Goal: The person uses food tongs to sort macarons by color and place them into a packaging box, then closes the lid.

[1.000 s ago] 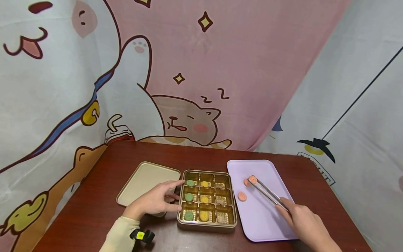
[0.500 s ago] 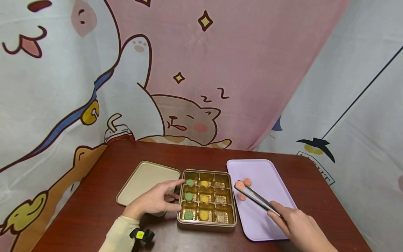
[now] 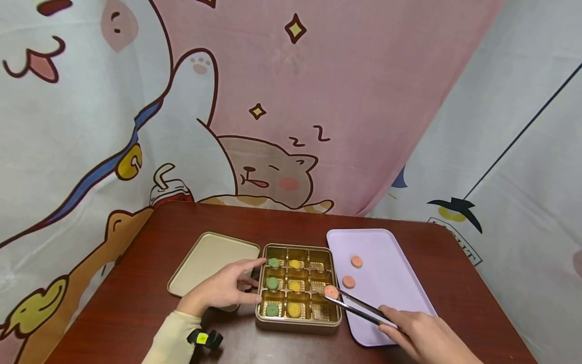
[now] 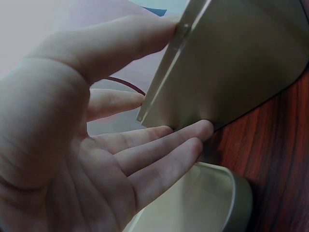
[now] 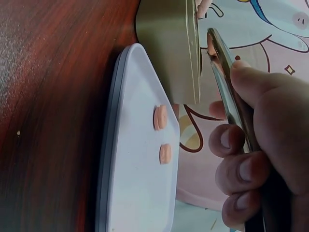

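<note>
My right hand (image 3: 425, 333) grips metal tongs (image 3: 361, 309), which pinch a pink macaron (image 3: 331, 291) above the right column of a gold tin (image 3: 297, 329). Green macarons (image 3: 272, 283) sit in the tin's left column and yellow macarons (image 3: 294, 286) in its middle column. Ridged bottoms show in the right column. With fingers spread, my left hand (image 3: 223, 288) touches the tin's left side; in the left wrist view its thumb and fingertips rest against the tin's wall (image 4: 231, 63). The right wrist view shows the tongs' tips raised over the tin, holding the macaron.
A lilac tray (image 3: 386, 298) lies right of the tin, with two pink macarons, one farther back (image 3: 356, 261) and one nearer (image 3: 348, 281). Left of the tin, partly behind my left hand, lies the gold lid (image 3: 213, 258). A printed cloth (image 3: 364, 101) hangs behind the brown table (image 3: 136, 303).
My right hand has moved left with the tongs, carrying the pink macaron from over the tray to above the tin's right column. The left hand stays against the tin.
</note>
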Demonstrator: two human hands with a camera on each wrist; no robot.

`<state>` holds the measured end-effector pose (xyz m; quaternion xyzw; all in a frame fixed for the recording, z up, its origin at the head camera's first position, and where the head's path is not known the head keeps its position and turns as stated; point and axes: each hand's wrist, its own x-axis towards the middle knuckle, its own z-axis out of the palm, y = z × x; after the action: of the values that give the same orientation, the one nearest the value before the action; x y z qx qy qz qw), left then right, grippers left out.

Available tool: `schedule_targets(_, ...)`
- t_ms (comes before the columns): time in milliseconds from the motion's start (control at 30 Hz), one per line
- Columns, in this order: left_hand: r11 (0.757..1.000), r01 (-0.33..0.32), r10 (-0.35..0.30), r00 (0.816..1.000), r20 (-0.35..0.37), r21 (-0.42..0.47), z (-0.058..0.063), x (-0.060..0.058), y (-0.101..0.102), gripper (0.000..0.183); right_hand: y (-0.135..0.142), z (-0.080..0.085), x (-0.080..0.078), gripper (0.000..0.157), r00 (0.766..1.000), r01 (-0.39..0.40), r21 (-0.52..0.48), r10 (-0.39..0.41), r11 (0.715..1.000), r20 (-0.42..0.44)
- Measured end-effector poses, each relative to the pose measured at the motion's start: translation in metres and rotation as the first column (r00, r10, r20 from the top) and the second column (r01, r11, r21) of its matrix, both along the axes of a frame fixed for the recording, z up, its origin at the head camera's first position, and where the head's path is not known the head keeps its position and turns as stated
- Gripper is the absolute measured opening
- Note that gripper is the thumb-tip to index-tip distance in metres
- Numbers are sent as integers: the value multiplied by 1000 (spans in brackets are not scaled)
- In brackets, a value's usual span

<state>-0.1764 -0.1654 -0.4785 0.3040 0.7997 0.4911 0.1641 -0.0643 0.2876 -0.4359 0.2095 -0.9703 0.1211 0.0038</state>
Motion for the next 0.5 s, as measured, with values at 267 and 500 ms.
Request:
schedule_targets(267,1000,-1,1,1000,-7,1,1,0,0,89,-4,2,1,31,993,-60,-39,64,997,103)
schedule_targets(500,1000,-1,1,1000,-1,6,0,0,0,89,1,1,0,47,996,-31,53,26,998,86)
